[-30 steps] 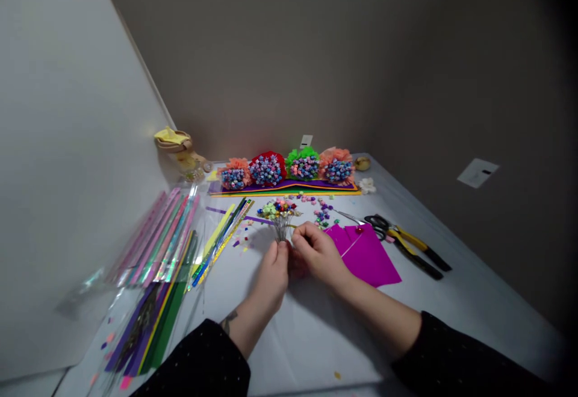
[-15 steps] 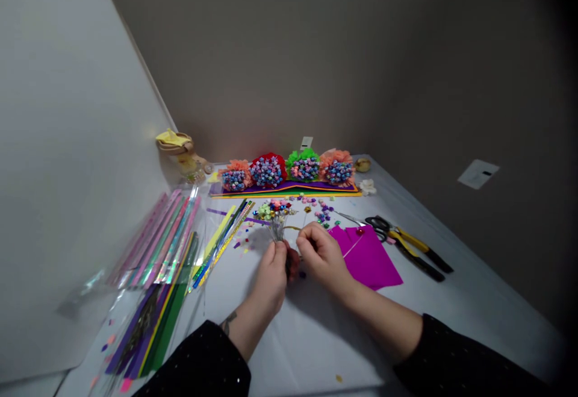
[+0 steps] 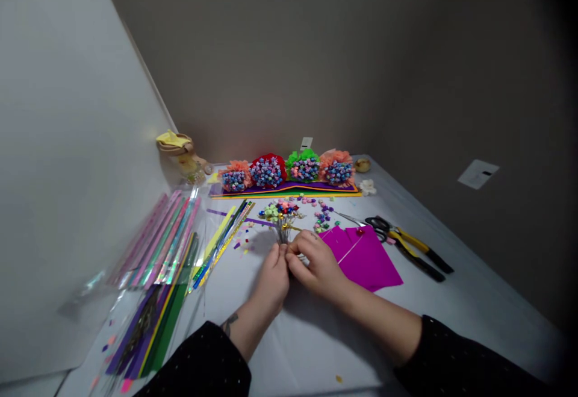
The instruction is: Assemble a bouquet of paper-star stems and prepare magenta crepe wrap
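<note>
My left hand (image 3: 272,273) is closed round the thin wire stems of an upright bouquet of little paper stars (image 3: 280,210). The star heads are pale green, pink, red, blue and gold, and fan out above my fingers. My right hand (image 3: 316,263) meets the left at the stems, its thumb and forefinger pinched together against them. What the pinch holds is too small to make out. The lower ends of the stems are hidden behind my hands. A magenta sheet (image 3: 372,258) lies just right of my right hand.
Finished star bouquets (image 3: 267,171) in crepe paper stand at the back on coloured sheets (image 3: 289,192). Scissors (image 3: 377,225) and yellow-handled pliers (image 3: 419,251) lie right. Paper strips (image 3: 221,246) and a clear bag of strips (image 3: 165,240) lie left. Loose stars (image 3: 323,211) are scattered behind my hands.
My right hand has moved left and in to the stems, where it now touches my left hand. The bouquet has shifted slightly right, and the reddish bit below it is now hidden.
</note>
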A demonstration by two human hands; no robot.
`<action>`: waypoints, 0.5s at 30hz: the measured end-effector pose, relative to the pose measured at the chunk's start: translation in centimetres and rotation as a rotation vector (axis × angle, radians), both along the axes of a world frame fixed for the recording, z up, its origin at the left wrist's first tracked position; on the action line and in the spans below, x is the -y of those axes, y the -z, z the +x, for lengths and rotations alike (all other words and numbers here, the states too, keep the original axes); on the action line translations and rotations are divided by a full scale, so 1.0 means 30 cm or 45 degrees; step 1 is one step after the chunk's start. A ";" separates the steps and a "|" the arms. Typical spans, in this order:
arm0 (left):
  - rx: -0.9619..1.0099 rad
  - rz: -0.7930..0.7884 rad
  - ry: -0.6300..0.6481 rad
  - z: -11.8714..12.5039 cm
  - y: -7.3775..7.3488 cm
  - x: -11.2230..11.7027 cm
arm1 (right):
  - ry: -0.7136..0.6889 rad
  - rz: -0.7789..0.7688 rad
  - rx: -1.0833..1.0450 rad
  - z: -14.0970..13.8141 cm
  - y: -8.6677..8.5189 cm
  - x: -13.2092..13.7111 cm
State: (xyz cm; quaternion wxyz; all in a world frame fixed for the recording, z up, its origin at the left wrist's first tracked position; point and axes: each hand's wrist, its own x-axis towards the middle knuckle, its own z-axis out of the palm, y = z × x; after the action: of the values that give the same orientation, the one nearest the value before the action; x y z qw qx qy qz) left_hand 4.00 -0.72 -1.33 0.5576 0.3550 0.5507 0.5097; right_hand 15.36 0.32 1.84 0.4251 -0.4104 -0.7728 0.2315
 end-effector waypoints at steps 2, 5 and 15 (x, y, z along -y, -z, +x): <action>-0.027 0.042 0.046 -0.003 0.000 0.000 | 0.016 0.004 0.055 0.002 0.004 -0.003; -0.077 0.063 0.088 -0.005 -0.007 0.003 | 0.041 -0.008 0.081 0.002 0.005 -0.006; -0.020 -0.023 0.146 0.011 0.008 0.019 | 0.207 -0.386 -0.095 -0.001 0.007 -0.030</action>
State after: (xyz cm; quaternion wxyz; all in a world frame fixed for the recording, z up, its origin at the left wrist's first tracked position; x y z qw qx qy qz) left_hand 4.32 -1.29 -1.59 0.5847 0.3848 0.5385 0.4692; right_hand 15.33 1.21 1.64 0.4040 -0.5222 -0.6770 0.3253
